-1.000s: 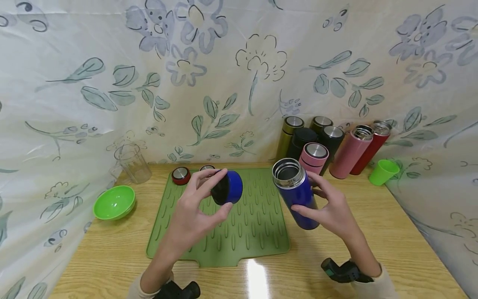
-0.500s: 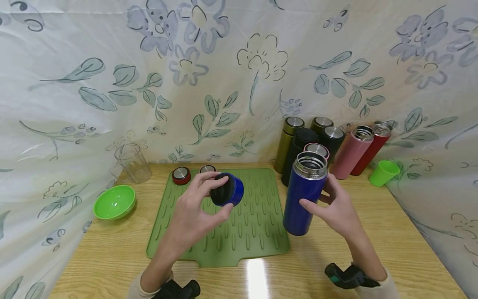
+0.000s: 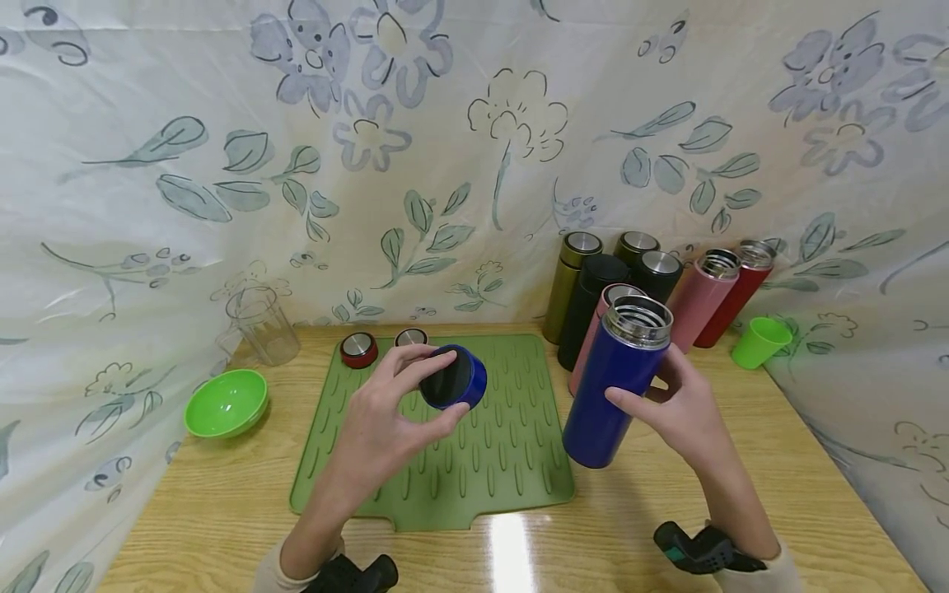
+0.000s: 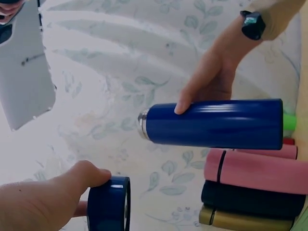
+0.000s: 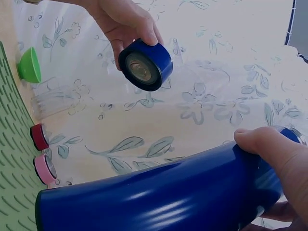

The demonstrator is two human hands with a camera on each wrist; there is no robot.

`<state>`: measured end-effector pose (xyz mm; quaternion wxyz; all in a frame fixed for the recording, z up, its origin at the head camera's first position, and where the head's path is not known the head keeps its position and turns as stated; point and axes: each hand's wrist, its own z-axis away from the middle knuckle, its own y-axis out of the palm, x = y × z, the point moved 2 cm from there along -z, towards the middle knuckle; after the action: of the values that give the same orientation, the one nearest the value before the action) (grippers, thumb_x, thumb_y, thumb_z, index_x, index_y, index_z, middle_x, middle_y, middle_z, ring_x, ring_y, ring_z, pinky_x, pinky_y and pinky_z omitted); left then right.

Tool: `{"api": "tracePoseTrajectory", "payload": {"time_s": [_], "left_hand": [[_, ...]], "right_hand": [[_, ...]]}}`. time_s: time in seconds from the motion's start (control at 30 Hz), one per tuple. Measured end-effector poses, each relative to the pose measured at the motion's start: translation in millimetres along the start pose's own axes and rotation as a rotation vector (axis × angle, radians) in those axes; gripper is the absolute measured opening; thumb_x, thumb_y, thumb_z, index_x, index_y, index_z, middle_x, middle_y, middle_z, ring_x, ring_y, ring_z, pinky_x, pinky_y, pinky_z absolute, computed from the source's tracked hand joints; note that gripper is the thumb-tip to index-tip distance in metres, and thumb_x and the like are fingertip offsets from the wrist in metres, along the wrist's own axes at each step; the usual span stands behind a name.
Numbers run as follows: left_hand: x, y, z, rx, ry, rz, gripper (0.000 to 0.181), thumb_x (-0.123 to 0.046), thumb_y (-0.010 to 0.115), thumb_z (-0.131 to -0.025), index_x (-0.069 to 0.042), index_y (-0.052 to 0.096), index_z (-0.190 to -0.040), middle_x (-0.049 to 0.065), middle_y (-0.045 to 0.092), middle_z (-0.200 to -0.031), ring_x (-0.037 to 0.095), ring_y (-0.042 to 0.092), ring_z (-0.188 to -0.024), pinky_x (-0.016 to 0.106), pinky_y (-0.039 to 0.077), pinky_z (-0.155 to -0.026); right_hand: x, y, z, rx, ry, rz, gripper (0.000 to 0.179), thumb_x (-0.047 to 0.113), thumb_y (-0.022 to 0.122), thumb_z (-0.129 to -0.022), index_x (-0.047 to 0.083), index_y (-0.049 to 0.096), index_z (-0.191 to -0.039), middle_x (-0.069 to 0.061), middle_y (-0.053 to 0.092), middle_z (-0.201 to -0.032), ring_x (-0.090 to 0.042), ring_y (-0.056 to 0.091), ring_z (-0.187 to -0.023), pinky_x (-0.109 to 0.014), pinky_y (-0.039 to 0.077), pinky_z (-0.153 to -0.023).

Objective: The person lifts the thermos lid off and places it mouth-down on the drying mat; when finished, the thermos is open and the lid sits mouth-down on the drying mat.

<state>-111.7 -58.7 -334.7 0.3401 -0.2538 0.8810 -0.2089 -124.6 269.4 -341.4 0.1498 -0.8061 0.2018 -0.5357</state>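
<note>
My left hand (image 3: 389,412) pinches a blue bottle lid (image 3: 477,383) between thumb and fingers, above the green mat. Its dark end faces up and left in the head view; the round inner side shows in the right wrist view. Over at the right, my right hand (image 3: 682,416) grips a blue thermos bottle (image 3: 604,399) around its middle, thumb on the near side. That bottle has no lid on, and its bare steel mouth (image 3: 639,319) points up, leaning right. Lid and bottle are well apart. The bottle partly hides a pink thermos (image 3: 589,350) behind it.
Gold (image 3: 567,284), black and pink thermoses stand at the back right, with an open pink bottle (image 3: 704,292), an open red one and a green cup (image 3: 761,342). A red lid (image 3: 359,351) and a pink-rimmed lid (image 3: 411,337) lie on the mat (image 3: 511,461). Left are a clear pitcher (image 3: 267,329) and green bowl (image 3: 226,403).
The blue bottle has swung from leaning left to upright and then rightward, with my right hand shifting right. The lid has turned slightly in my left hand, its dark end showing more.
</note>
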Motion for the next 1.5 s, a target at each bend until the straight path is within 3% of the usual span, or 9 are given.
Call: {"api": "tracePoseTrajectory", "payload": {"time_s": [0.13,0.27,0.53,0.67,0.8,0.93,1.2,1.37,1.5], "left_hand": [[3.0,3.9,-1.7,0.025,-0.029,-0.04,0.051,-0.03,0.082,-0.075,-0.023,0.067,-0.123,0.004,0.061,-0.123,0.018,0.066,-0.098,0.03,0.059,-0.072],[17.3,21.2,-7.2,0.112,-0.1,-0.11,0.049,-0.034,0.079,-0.079,-0.023,0.066,-0.124,0.004,0.059,-0.123,0.018,0.067,-0.093,0.03,0.057,-0.071],[89.7,94.4,-26.6,0.351,-0.31,-0.127,0.05,-0.038,0.073,-0.085,-0.02,0.061,-0.129,0.013,0.055,-0.127,0.031,0.063,-0.104,0.045,0.056,-0.082],[123.6,125.6,-41.1,0.42,-0.332,-0.128,0.051,-0.034,0.072,-0.086,-0.016,0.059,-0.132,0.017,0.053,-0.13,0.035,0.058,-0.115,0.048,0.053,-0.091],[145.2,143.5,-52.2,0.456,-0.333,-0.136,0.051,-0.032,0.071,-0.088,-0.015,0.057,-0.134,0.019,0.051,-0.131,0.037,0.054,-0.116,0.05,0.051,-0.092],[155.1,152.5,-58.1,0.47,-0.312,-0.161,0.051,-0.031,0.07,-0.089,-0.013,0.055,-0.134,0.02,0.051,-0.13,0.038,0.054,-0.116,0.051,0.05,-0.093],[161.3,163.0,-61.5,0.483,-0.293,-0.184,0.052,-0.025,0.071,-0.088,-0.008,0.054,-0.135,0.023,0.048,-0.135,0.041,0.051,-0.122,0.052,0.049,-0.096],[163.3,165.5,-59.5,0.504,-0.323,-0.189,0.051,-0.024,0.073,-0.087,-0.008,0.056,-0.132,0.022,0.05,-0.13,0.038,0.054,-0.117,0.05,0.051,-0.093],[162.7,164.9,-59.7,0.519,-0.312,-0.231,0.047,-0.026,0.073,-0.087,-0.008,0.059,-0.128,0.021,0.054,-0.126,0.037,0.058,-0.112,0.048,0.052,-0.09]], "right_hand": [[-2,-7,-0.1,-0.009,0.024,0.017,0.07,0.01,0.075,-0.083,0.013,0.042,-0.144,0.016,0.054,-0.122,0.004,0.059,-0.102,-0.013,0.054,-0.078],[-7,-19,-1.2,-0.055,0.045,0.068,0.07,0.013,0.076,-0.083,0.014,0.042,-0.144,0.016,0.054,-0.122,0.004,0.057,-0.102,-0.009,0.052,-0.078],[-28,-56,-12.4,-0.287,0.193,0.21,0.074,0.027,0.081,-0.079,0.017,0.044,-0.143,-0.001,0.054,-0.126,0.005,0.048,-0.099,-0.001,0.042,-0.075],[-45,-77,-19.4,-0.422,0.284,0.219,0.072,0.031,0.08,-0.078,0.022,0.047,-0.141,0.006,0.052,-0.124,0.003,0.047,-0.099,-0.003,0.04,-0.074],[-66,-91,-27.8,-0.548,0.335,0.235,0.07,0.036,0.08,-0.077,0.025,0.05,-0.139,0.005,0.055,-0.125,0.003,0.046,-0.098,-0.011,0.038,-0.076],[-90,-98,-35.2,-0.61,0.366,0.283,0.071,0.043,0.079,-0.076,0.022,0.052,-0.138,-0.001,0.058,-0.126,0.0,0.048,-0.096,-0.015,0.037,-0.077],[-124,-103,-39.4,-0.609,0.326,0.468,0.076,0.048,0.076,-0.078,0.003,0.051,-0.134,-0.024,0.064,-0.121,-0.038,0.059,-0.107,-0.033,0.038,-0.075],[-141,-105,-37.8,-0.598,0.344,0.467,0.074,0.045,0.074,-0.08,0.0,0.05,-0.134,-0.027,0.062,-0.122,-0.042,0.058,-0.109,-0.042,0.041,-0.078],[-153,-105,-39.2,-0.568,0.372,0.473,0.077,0.045,0.073,-0.081,0.0,0.047,-0.137,-0.028,0.059,-0.128,-0.045,0.057,-0.115,-0.056,0.044,-0.094]]}}
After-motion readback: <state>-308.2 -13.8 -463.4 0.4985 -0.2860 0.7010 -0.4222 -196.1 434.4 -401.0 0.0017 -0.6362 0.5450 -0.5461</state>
